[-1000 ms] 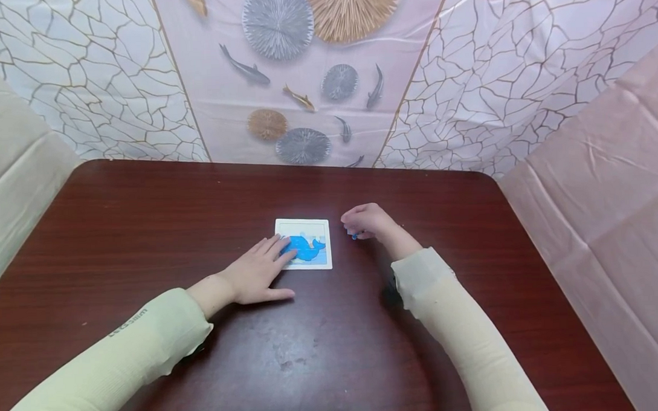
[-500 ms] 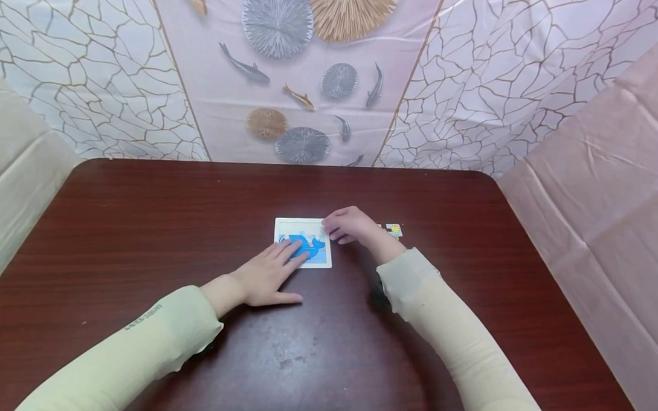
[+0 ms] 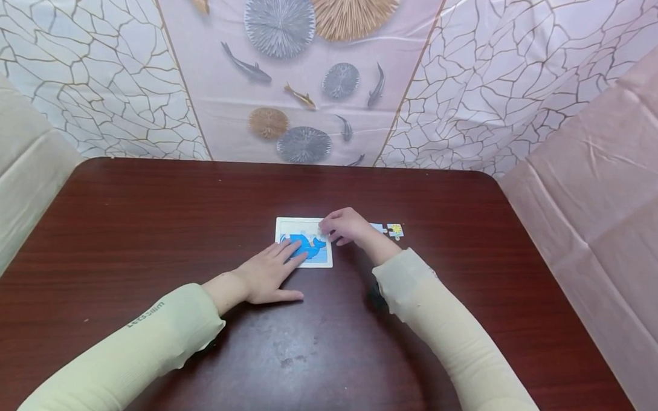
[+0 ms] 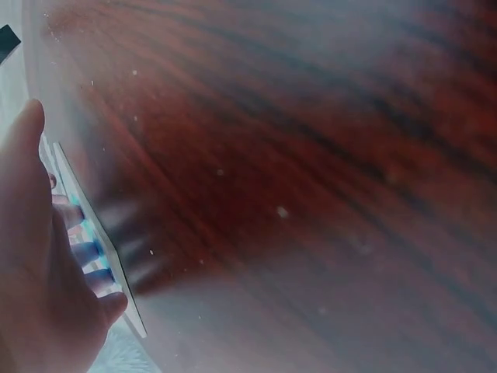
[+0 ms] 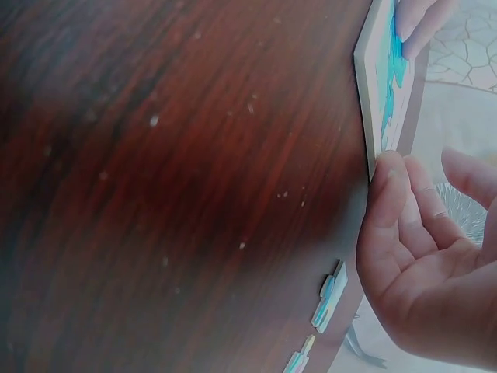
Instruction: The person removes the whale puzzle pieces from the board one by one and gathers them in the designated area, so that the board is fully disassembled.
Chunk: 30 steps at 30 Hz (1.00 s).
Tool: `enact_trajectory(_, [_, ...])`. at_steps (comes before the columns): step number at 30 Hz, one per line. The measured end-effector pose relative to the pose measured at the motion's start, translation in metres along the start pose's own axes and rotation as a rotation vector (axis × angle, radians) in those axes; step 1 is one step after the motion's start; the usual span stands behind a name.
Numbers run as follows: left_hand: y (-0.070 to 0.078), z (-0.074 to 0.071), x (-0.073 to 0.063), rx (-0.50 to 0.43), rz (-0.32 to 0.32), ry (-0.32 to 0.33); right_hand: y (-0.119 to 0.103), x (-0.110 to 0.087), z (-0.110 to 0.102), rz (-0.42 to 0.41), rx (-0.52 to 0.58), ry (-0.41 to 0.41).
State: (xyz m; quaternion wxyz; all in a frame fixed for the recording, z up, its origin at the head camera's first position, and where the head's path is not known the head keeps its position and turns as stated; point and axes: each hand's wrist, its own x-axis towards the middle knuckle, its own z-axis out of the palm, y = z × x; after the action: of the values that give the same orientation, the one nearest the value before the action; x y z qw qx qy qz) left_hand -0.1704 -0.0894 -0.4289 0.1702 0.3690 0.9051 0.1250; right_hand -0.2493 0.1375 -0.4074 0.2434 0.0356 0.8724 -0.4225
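Note:
A jigsaw puzzle in a white frame (image 3: 299, 219) lies on the table, showing a blue whale (image 3: 315, 248). My left hand (image 3: 268, 274) rests across its lower left with fingers spread and thumb held apart. In the left wrist view, the fingertips (image 4: 95, 252) press on the picture inside the frame. My right hand (image 3: 348, 225) is at the frame's upper right edge, thumb and fingers pinching a small puzzle piece that they mostly hide. The right wrist view shows its bent fingers (image 5: 384, 194) right at the frame's corner.
Loose puzzle pieces (image 3: 395, 230), one with a yellow sun, lie right of the frame, partly behind my right wrist. The dark wooden table (image 3: 171, 217) ends at a patterned cloth (image 3: 298, 110) behind, with plain cloth at both sides.
My right hand has carried the piece leftward from beside the loose pieces to the frame's right edge, uncovering those pieces. My left hand has shifted slightly right on the puzzle.

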Motion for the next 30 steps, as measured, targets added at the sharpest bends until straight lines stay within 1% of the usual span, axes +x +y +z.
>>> enact_trajectory(11, [-0.0001,-0.0005,0.0019,0.009,-0.010,-0.007,-0.0025,0.0042,0.0034,0.000,-0.082,0.015])
enact_trajectory(19, [-0.0023,0.0033,0.0057,0.028,-0.014,-0.011,-0.0052,0.0024,0.0048,0.016,-0.075,0.019])
enact_trajectory(24, [-0.0030,0.0031,0.0058,0.035,-0.012,-0.001,-0.0049,0.0038,0.0058,0.017,-0.077,0.021])
enact_trajectory(30, [-0.0020,0.0019,0.0061,0.029,-0.013,-0.006,-0.0045,0.0058,0.0073,0.027,-0.075,0.031])
